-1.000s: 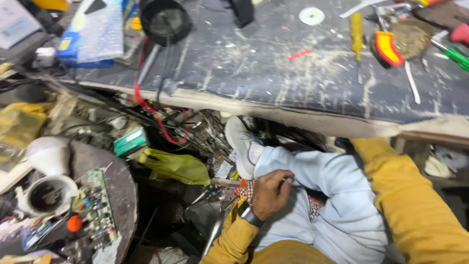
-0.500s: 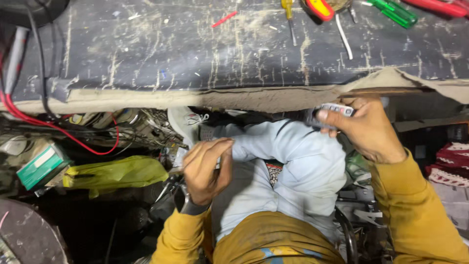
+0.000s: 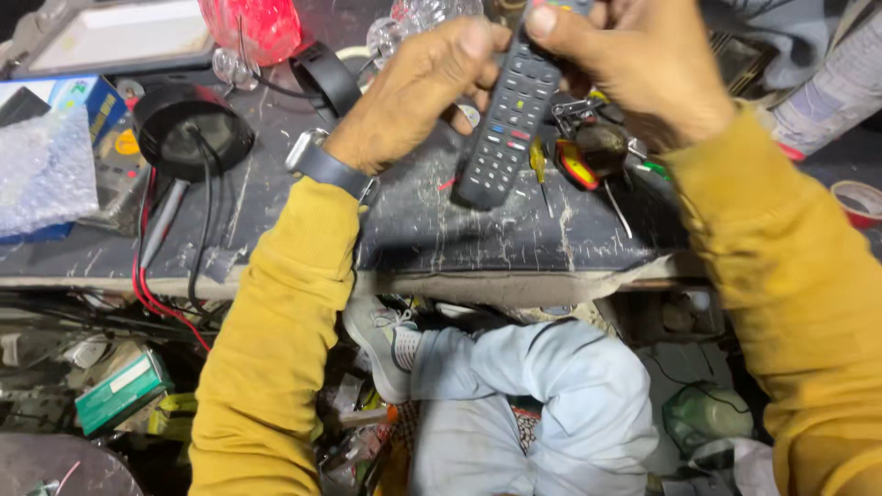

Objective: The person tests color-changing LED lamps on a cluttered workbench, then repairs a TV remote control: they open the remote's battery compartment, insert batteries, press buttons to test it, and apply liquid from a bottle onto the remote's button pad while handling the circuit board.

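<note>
Head view showed, nearest, pale blue trousers [image 3: 551, 404] and a white laced shoe [image 3: 381, 344] below the front edge of the scratched dark worktop [image 3: 413, 230]. Above that edge, both mustard-yellow sleeves reached over the worktop to a long dark grey remote control with coloured buttons [image 3: 505, 119], held tilted above the surface. The left hand [image 3: 413, 92], a dark watch [image 3: 322, 165] on its wrist, gripped the remote's left side, thumb at its upper part. The right hand [image 3: 643, 64] clasped the remote's top end. Just right of the remote lay a yellow-handled screwdriver [image 3: 540, 165]. Well left of it sat a round black disc with a cable [image 3: 193, 138]; beyond the disc, a translucent red plastic object [image 3: 253, 28].
</note>
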